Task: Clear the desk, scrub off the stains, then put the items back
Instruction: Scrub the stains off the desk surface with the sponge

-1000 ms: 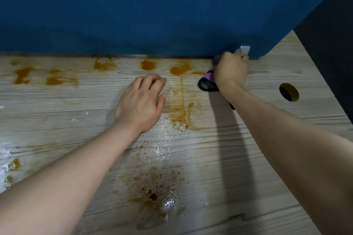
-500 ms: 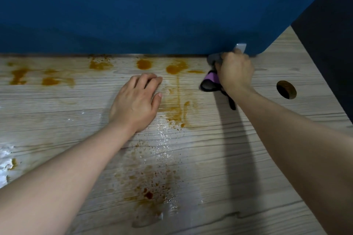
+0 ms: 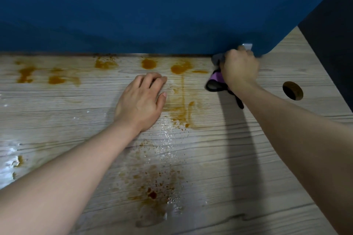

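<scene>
Our right hand [image 3: 239,68] grasps the cloth [image 3: 216,80] at 1 o'clock; nearest stains [image 3: 180,67] lie just toward 9; left hand [image 3: 141,101] rests flat, released.

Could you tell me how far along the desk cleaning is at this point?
Clearing looks done: nothing stands on the visible desk. Scrubbing is in hand: the right hand grips a scrubbing tool at the back edge, the left hand rests flat. Orange stains and wet patches remain; the items are not back.

cloth [image 3: 214,82]: mostly hidden under right hand [image 3: 238,68] | forearms: cropped
</scene>
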`<state>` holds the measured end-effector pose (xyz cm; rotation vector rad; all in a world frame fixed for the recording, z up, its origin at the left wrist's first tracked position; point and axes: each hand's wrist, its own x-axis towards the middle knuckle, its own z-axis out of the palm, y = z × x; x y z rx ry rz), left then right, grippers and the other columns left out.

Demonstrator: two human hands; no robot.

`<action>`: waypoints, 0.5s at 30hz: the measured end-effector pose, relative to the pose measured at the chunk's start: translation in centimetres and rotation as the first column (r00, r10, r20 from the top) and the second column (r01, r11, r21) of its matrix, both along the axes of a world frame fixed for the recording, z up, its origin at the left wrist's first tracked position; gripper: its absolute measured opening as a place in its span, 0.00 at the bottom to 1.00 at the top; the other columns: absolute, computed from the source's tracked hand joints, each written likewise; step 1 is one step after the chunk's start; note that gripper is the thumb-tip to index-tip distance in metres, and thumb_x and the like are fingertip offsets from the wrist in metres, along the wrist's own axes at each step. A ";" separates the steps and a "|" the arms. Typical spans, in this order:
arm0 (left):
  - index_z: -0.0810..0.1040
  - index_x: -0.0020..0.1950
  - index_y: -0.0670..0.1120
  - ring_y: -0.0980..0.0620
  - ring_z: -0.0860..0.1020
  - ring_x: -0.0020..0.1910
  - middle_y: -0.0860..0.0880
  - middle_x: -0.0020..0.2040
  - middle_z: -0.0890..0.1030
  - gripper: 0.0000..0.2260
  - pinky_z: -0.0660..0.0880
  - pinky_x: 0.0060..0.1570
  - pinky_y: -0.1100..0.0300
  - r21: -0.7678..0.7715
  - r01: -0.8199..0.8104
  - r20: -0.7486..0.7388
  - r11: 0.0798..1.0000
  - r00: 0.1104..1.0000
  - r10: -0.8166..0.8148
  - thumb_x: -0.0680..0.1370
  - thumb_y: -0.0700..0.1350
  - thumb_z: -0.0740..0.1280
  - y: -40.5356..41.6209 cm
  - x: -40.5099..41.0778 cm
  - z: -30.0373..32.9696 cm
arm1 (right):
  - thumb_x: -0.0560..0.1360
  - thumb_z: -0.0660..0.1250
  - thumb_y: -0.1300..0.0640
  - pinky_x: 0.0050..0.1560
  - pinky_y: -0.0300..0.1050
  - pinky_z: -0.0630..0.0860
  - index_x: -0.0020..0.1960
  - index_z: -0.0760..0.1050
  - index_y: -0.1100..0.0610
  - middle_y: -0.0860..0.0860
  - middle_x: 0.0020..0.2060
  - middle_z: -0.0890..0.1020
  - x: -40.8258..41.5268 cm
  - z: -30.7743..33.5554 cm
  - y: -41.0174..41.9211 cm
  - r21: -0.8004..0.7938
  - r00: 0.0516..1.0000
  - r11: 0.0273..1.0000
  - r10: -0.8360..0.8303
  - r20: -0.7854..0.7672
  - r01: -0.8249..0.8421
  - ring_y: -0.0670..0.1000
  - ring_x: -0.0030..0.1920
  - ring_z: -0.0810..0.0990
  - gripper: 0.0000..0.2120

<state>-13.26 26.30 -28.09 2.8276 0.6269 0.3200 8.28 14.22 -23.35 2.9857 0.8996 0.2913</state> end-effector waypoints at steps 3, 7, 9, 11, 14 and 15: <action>0.68 0.70 0.49 0.50 0.66 0.62 0.51 0.65 0.70 0.19 0.66 0.61 0.54 -0.006 -0.005 -0.004 1.000 1.000 0.005 0.81 0.52 0.53 0.0 0.1 -0.1 | 0.78 0.59 0.62 0.41 0.49 0.64 0.54 0.76 0.67 0.62 0.54 0.77 -0.5 0.0 1.7 0.019 0.999 0.999 -0.042 0.016 0.041 0.63 0.58 0.72 0.11; 0.68 0.69 0.49 0.50 0.67 0.62 0.51 0.65 0.70 0.21 0.67 0.61 0.54 0.005 -0.006 -0.008 1.000 1.000 0.006 0.80 0.53 0.51 0.0 0.1 0.0 | 0.78 0.59 0.61 0.42 0.49 0.63 0.55 0.76 0.66 0.60 0.55 0.76 -2.5 -0.4 3.1 0.025 0.999 0.998 0.049 -0.005 -0.049 0.61 0.59 0.70 0.12; 0.68 0.69 0.49 0.50 0.67 0.62 0.51 0.65 0.70 0.21 0.66 0.61 0.54 -0.003 -0.006 -0.014 1.000 1.000 0.006 0.80 0.53 0.51 -0.1 0.1 0.2 | 0.77 0.60 0.61 0.43 0.49 0.64 0.57 0.77 0.62 0.57 0.56 0.75 -3.4 -0.6 3.2 0.010 0.986 0.986 0.167 -0.021 -0.166 0.60 0.59 0.70 0.11; 0.68 0.70 0.49 0.50 0.66 0.63 0.51 0.65 0.70 0.21 0.66 0.62 0.54 -0.004 -0.002 -0.019 1.000 1.000 0.002 0.80 0.54 0.51 -0.1 0.1 0.2 | 0.78 0.61 0.60 0.42 0.49 0.64 0.59 0.77 0.57 0.55 0.58 0.74 -2.8 -0.6 2.3 -0.029 0.974 0.974 0.224 -0.043 -0.226 0.58 0.60 0.69 0.12; 0.67 0.70 0.49 0.50 0.66 0.64 0.51 0.66 0.69 0.21 0.66 0.62 0.54 -0.010 -0.004 -0.022 1.000 1.000 0.004 0.80 0.54 0.51 -0.1 0.0 0.2 | 0.77 0.61 0.61 0.40 0.48 0.64 0.59 0.77 0.58 0.56 0.57 0.73 -0.9 -0.7 -0.1 -0.048 0.995 0.994 0.093 -0.024 -0.094 0.59 0.59 0.70 0.12; 0.67 0.70 0.49 0.50 0.66 0.64 0.51 0.66 0.69 0.20 0.66 0.62 0.53 -0.011 -0.003 -0.023 1.000 1.000 0.003 0.80 0.53 0.51 -0.1 0.0 0.2 | 0.77 0.61 0.62 0.41 0.49 0.64 0.59 0.77 0.59 0.58 0.58 0.73 -0.5 -0.8 -0.6 -0.017 1.000 1.000 -0.002 -0.012 0.002 0.61 0.59 0.70 0.12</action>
